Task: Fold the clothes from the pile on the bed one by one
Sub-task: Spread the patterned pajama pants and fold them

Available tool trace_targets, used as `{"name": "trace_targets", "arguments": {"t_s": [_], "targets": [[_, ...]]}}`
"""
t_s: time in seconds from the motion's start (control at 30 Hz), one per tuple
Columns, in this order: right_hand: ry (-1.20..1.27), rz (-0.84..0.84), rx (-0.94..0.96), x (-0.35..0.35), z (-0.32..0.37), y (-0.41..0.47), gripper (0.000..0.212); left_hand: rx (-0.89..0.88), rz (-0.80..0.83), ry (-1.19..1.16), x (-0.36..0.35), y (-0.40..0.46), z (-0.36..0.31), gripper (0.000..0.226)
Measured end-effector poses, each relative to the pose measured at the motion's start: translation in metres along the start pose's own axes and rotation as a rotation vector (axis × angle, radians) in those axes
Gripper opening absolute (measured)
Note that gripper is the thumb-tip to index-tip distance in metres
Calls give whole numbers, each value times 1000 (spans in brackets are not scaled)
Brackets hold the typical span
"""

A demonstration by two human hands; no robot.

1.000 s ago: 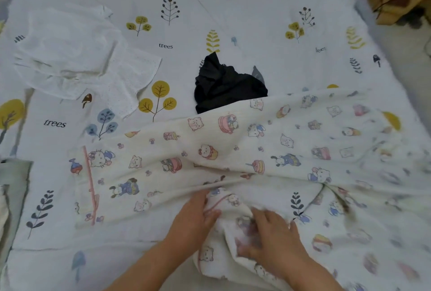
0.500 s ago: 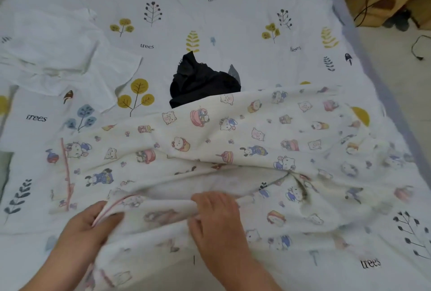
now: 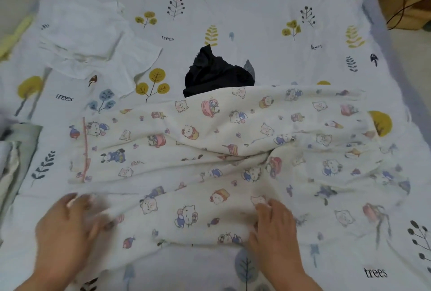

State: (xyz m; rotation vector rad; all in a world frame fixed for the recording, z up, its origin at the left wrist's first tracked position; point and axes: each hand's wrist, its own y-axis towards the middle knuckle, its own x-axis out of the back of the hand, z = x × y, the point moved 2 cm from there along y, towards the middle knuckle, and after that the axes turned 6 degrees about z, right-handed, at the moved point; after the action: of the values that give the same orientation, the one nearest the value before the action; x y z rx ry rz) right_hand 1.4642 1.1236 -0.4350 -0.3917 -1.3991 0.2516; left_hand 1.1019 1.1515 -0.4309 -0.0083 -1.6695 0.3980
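Head view: cartoon-print garment [image 3: 233, 150] lies spread across the bed [image 3: 256, 22], left hand [image 3: 65, 227] blurred, fingers seemingly flat on its near edge, right hand [image 3: 272, 227] pressing with spread fingers — smooth outward evenly before folding, I'd say.

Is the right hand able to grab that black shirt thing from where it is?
Probably yes. The right hand rests on the cartoon-print garment; the black garment lies straight beyond it, partly tucked under that garment's far edge, with nothing else between.
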Motion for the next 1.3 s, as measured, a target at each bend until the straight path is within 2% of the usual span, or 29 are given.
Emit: {"name": "trace_targets", "arguments": {"t_s": [0.07,0.13,0.17,0.2,0.23,0.3,0.33,0.4,0.47,0.53,0.6,0.67,0.7,0.73,0.77,0.83,0.87,0.9,0.93,0.97,1.03,1.07,1.1,1.17,1.23,1.3], "targets": [[-23,-38,110,-14,-3,-8,57,-308,-68,-67,-2,-16,-33,40],[-81,-47,192,-26,-2,-11,54,-714,-60,6,-15,-36,-53,25],[-128,-56,201,-28,-1,-11,46,-831,-38,85,-30,-40,-50,28],[-182,-76,215,-32,-3,-10,34,-860,52,191,-40,-44,-48,29],[-223,-37,192,-30,-4,-10,31,-846,79,266,-50,-45,-41,34],[-316,11,176,-33,-9,-8,24,-707,210,342,-60,-44,-35,63],[-332,26,169,-36,-12,-5,26,-663,207,345,-61,-43,-34,59],[-252,104,187,-36,-20,-1,50,-668,119,310,-57,-40,-30,39],[-191,88,239,-29,-27,-1,52,-606,128,171,-45,-32,-26,33],[-133,69,290,-17,-31,-5,51,-506,127,30,-29,-27,-16,18],[-118,64,297,-5,-33,-12,54,-483,174,-10,-9,-22,-7,25],[-116,104,285,-3,-33,-22,61,-562,167,18,12,-21,1,40],[-160,120,307,0,-30,-26,66,-601,190,-3,21,-22,3,38],[-204,171,351,-4,-29,-28,71,-612,284,-21,26,-24,5,35],[-202,268,351,-6,-29,-29,70,-641,344,-5,27,-26,8,24],[-266,385,366,-11,-31,-34,56,-596,423,85,18,-28,21,4],[-232,399,362,-15,-31,-34,50,-513,496,46,12,-29,27,18],[-215,374,346,-14,-26,-35,48,-461,551,-3,8,-32,28,34],[-221,343,351,-13,-22,-33,47,-431,506,-38,6,-33,29,48],[-203,381,326,-10,-16,-28,43,-415,387,-48,5,-33,31,60],[-152,255,320,1,-3,-15,36,-284,156,-21,-1,-30,40,65],[-92,171,313,6,2,-6,36,-160,122,-62,-4,-29,44,64],[-56,71,318,11,7,4,40,-42,119,-115,-8,-27,50,65],[-71,-58,337,13,18,26,49,105,238,-243,-11,-22,61,73],[-136,-81,374,12,30,49,57,80,364,-310,-10,-18,68,74],[-215,-48,379,3,34,66,53,57,384,-320,-5,-10,71,59]]}}
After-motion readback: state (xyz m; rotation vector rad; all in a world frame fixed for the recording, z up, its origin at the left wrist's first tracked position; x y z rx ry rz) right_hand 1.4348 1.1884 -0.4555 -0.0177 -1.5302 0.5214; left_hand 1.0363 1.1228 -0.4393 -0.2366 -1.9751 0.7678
